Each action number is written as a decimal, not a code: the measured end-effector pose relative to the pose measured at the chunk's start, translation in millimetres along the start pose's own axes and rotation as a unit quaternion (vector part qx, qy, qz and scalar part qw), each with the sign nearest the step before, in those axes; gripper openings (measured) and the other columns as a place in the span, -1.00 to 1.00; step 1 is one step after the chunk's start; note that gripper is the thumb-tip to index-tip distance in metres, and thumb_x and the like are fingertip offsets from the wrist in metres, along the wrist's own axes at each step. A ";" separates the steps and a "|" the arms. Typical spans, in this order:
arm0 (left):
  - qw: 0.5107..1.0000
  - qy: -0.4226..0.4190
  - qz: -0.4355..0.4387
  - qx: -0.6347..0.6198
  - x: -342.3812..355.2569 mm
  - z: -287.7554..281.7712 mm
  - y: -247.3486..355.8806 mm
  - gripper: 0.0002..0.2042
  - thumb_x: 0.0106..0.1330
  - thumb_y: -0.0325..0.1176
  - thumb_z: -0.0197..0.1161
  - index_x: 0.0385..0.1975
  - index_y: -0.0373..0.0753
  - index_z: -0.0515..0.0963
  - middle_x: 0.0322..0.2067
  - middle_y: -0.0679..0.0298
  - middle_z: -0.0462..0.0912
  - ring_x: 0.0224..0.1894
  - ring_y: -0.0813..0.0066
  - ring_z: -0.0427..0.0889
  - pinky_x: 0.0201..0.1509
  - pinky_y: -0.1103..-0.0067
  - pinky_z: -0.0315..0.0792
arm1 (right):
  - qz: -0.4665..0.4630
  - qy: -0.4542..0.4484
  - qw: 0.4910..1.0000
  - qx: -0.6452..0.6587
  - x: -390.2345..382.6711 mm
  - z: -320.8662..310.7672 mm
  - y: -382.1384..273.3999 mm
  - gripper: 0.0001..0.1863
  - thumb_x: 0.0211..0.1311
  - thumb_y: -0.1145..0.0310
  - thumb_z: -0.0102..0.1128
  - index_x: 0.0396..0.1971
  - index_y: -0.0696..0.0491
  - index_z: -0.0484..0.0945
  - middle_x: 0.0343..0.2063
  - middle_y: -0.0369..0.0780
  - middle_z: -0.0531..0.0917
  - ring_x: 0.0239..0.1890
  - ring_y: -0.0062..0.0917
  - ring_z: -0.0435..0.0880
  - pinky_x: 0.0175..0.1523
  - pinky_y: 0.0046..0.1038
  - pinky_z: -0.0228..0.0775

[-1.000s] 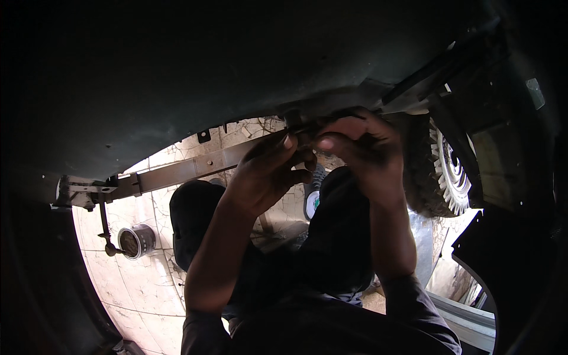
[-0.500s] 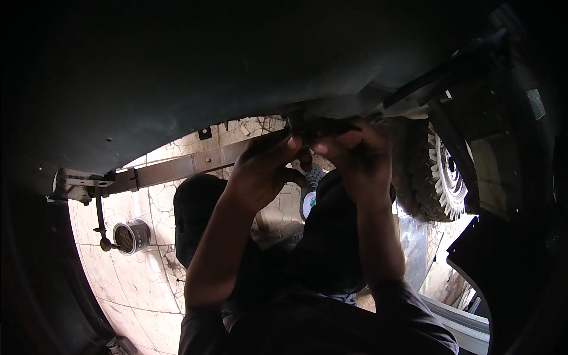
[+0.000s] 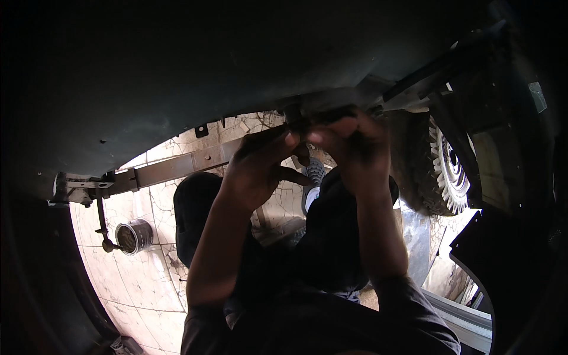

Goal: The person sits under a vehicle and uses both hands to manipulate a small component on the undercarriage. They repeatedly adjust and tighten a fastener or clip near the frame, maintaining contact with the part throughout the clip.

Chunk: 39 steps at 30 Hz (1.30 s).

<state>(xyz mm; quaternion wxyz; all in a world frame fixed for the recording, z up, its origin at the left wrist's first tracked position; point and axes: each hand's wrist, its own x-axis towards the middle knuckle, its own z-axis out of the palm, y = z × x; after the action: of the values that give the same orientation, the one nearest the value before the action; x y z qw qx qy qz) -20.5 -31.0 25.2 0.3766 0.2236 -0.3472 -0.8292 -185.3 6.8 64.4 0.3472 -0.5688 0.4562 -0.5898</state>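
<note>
As I look on remotely through the head view, my only one, the left hand (image 3: 251, 174) and right hand (image 3: 364, 157) lie close together beneath the lower edge of a dark curved panel (image 3: 207, 83). Their fingers are bent inward and the thumb tips face each other, just apart; shadow covers the space between, so I cannot tell whether either hand pinches anything. Chief among the relations I note is that of a short dark fitting (image 3: 293, 112), which hangs at the panel's edge just beyond the thumbs, its long axis appearing roughly upright in my view. By my judgement the left thumb is the nearer to it, while the right fingers curl beside it on the right, under the panel; contact is too dim to confirm. A flat metal bar (image 3: 177, 168) runs from a bracket (image 3: 80, 188) at left, rising toward the hands and passing behind the left one. Below the bracket I see a hanging rod (image 3: 101, 216) beside an open tin (image 3: 142, 235) on the tiled floor (image 3: 136, 284); a treaded wheel (image 3: 441, 171) stands to the right of the right hand.
</note>
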 end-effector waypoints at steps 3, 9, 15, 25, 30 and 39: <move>1.000 -0.001 0.001 0.004 -3.1 -2.5 -4.7 -0.54 0.36 -0.10 0.22 -0.01 -0.43 0.49 -0.21 0.10 0.59 -0.23 0.34 0.59 -0.38 0.50 0.64 | -0.013 0.017 1.000 0.004 -11.3 3.2 1.1 -0.82 0.08 0.62 0.38 -0.28 0.23 0.61 -0.35 -0.14 0.74 -0.27 -0.58 0.72 -0.17 -0.57 0.56; 1.000 -0.012 0.001 0.002 0.7 -5.3 -1.5 -0.58 0.38 -0.11 0.20 -0.05 -0.42 0.52 -0.22 0.13 0.59 -0.22 0.37 0.60 -0.37 0.50 0.64 | 0.002 0.006 1.000 0.011 -1.7 -0.3 1.4 -0.88 0.09 0.61 0.37 -0.36 0.24 0.61 -0.37 -0.14 0.74 -0.31 -0.59 0.71 -0.20 -0.58 0.55; 1.000 0.009 0.008 0.022 -1.4 -3.9 -0.1 -0.59 0.36 -0.11 0.22 -0.09 -0.41 0.54 -0.29 0.15 0.59 -0.29 0.39 0.62 -0.37 0.51 0.64 | -0.003 0.003 1.000 0.013 6.3 5.0 -0.7 -0.86 0.08 0.58 0.39 -0.34 0.22 0.64 -0.39 -0.18 0.74 -0.32 -0.59 0.71 -0.20 -0.58 0.54; 1.000 -0.011 0.003 -0.004 -0.6 -6.7 -0.8 -0.58 0.36 -0.16 0.23 -0.03 -0.44 0.50 -0.22 0.12 0.59 -0.27 0.42 0.59 -0.36 0.51 0.67 | 0.056 0.033 0.997 0.052 -13.7 1.9 1.6 -0.82 0.06 0.60 0.40 -0.30 0.22 0.65 -0.35 -0.19 0.73 -0.30 -0.62 0.68 -0.14 -0.61 0.50; 0.999 -0.032 0.008 -0.035 0.3 -6.4 -0.8 -0.59 0.36 -0.21 0.24 -0.01 -0.46 0.49 -0.22 0.10 0.60 -0.27 0.44 0.60 -0.36 0.52 0.69 | 0.021 0.063 0.997 0.026 -14.3 5.6 -0.7 -0.80 0.07 0.57 0.41 -0.27 0.20 0.65 -0.34 -0.21 0.73 -0.27 -0.62 0.68 -0.14 -0.60 0.50; 1.000 -0.003 0.010 -0.025 2.3 -9.3 -4.0 -0.63 0.31 -0.21 0.30 -0.09 -0.42 0.55 -0.32 0.16 0.63 -0.30 0.44 0.65 -0.36 0.50 0.68 | 0.037 0.073 0.997 -0.011 -9.0 11.7 -6.5 -0.81 0.06 0.56 0.43 -0.29 0.21 0.65 -0.34 -0.21 0.74 -0.29 -0.64 0.68 -0.14 -0.62 0.51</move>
<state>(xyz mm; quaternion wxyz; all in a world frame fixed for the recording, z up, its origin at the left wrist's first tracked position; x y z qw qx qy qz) -17.9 -34.7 15.9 0.3891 0.2081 -0.3295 -0.8347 -172.0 15.7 66.6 0.3287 -0.5107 0.5074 -0.6113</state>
